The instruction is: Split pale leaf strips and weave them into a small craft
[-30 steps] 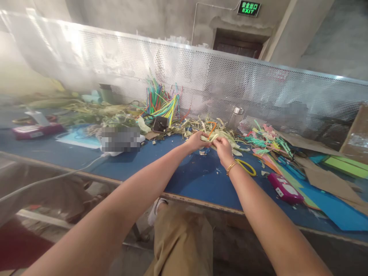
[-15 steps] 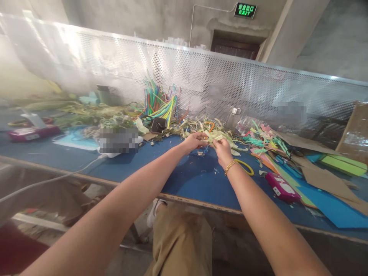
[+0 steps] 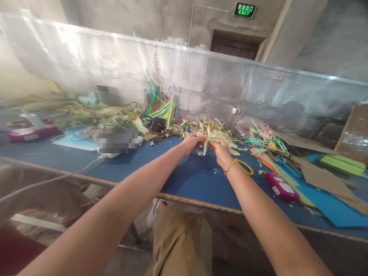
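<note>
Pale green leaf strips (image 3: 206, 142) are pinched between my two hands over the blue table (image 3: 198, 180). My left hand (image 3: 193, 142) has its fingers closed on them from the left. On the right, my right hand (image 3: 220, 149), with a gold bracelet at the wrist, grips the same strips close to my left fingertips. One strip hangs down between the hands. Just behind them lies a heap of pale, dry-looking leaves (image 3: 222, 134). A yellow ring (image 3: 244, 167) rests beside my right wrist.
Colourful stems (image 3: 161, 101) stand behind on the left, near a white power strip (image 3: 119, 143). A metal-capped bottle (image 3: 233, 118) is behind the leaves. At the right are a magenta box (image 3: 281, 186), coloured sheets (image 3: 330, 203) and cardboard. A perforated screen (image 3: 195, 73) borders the back.
The fingers of both hands have shifted around the strips and come closer together. One pale strip now hangs down between them. The things on the table have not moved.
</note>
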{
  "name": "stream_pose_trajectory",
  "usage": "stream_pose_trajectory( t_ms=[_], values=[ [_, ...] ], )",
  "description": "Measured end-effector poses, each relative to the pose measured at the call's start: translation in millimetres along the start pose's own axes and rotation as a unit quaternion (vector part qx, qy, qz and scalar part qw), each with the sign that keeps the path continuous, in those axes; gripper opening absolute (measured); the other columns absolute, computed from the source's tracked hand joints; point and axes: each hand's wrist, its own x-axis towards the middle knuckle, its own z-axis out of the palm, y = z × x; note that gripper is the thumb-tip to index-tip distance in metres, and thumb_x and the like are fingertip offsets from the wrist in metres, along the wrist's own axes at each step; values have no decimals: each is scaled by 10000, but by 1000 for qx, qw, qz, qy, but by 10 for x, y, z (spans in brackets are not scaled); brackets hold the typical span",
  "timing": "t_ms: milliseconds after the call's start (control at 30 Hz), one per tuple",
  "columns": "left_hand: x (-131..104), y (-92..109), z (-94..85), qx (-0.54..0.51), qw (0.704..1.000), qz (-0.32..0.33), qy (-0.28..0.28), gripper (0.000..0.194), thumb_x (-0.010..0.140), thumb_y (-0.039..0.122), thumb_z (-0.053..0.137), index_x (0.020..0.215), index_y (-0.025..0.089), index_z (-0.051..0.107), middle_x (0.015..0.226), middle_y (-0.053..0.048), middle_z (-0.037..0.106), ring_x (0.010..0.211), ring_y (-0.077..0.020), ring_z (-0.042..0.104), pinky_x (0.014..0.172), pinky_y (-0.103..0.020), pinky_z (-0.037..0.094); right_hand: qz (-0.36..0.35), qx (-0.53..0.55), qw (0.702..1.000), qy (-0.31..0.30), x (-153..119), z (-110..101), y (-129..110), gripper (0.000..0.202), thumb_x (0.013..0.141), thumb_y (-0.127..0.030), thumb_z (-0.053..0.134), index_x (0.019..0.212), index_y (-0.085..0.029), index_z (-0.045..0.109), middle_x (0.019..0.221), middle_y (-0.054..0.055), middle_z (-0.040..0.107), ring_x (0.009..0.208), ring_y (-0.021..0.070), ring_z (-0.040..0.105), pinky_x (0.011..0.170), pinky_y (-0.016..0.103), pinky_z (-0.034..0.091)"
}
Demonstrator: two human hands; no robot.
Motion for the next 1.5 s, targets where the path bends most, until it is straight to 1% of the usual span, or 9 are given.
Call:
stream_pose_trajectory(
  t_ms=[133,233,333,500,633,833,1167,1333,1500],
  values=[
    [22,-64,-4,12,999,-8,-52,338,668,361,763,918,148,681,735,-46,667,628,-111,602,522,-200,382,23,-9,1000,-14,-30,-2,-14,322,556,-371,758,783,-217,590,662,-18,657,682,174,622,613,286,451],
    [51,-101,-14,15,999,20,-42,340,664,346,767,906,125,675,731,-54,669,632,-116,606,527,-203,388,10,-45,999,-11,-23,-22,-3,314,554,-411,756,742,-209,606,627,-31,623,617,140,572,573,261,415],
    [57,-106,-21,18,999,30,-33,333,646,287,785,916,128,675,735,-40,665,619,-95,594,572,-207,426,1,-62,997,36,1,-39,5,316,564,-449,739,725,-197,634,646,-26,618,596,121,532,554,256,394],
    [-6,-84,-1,43,995,-28,-82,331,640,331,782,881,131,675,739,-53,651,601,-106,585,494,-199,397,-41,-27,999,7,22,-37,9,318,527,-421,767,707,-183,657,695,1,648,676,137,555,630,277,434],
    [-46,-59,35,82,995,-21,-55,331,632,377,772,828,130,672,648,-22,611,519,-80,516,470,-206,360,-52,-24,998,-18,11,-28,31,288,539,-417,755,638,-188,610,622,-26,601,622,117,520,619,272,421],
    [-68,-5,90,114,993,7,-31,170,599,235,727,711,135,647,625,-1,592,569,-86,513,562,-227,394,-51,-25,998,-22,-12,-16,34,298,571,-395,741,560,-190,526,544,-54,513,551,93,438,569,253,364],
    [8,-30,46,165,984,36,-52,129,605,250,657,621,131,611,542,1,536,523,-95,478,518,-237,346,-65,-40,995,69,96,-103,76,328,577,-392,727,562,-201,461,505,-72,418,502,82,314,505,251,246],
    [-26,-28,36,177,982,32,-62,186,623,293,685,685,125,638,561,8,547,525,-89,475,524,-231,348,-51,-37,994,89,109,-128,83,329,567,-417,723,573,-204,472,497,-67,426,493,86,341,492,244,263],
    [-45,0,-6,151,986,49,-53,343,570,295,773,843,153,621,639,23,593,564,-90,521,526,-212,354,-4,-28,996,87,103,-165,44,294,575,-442,716,644,-215,543,546,-46,523,533,119,470,511,252,346]
  ],
)
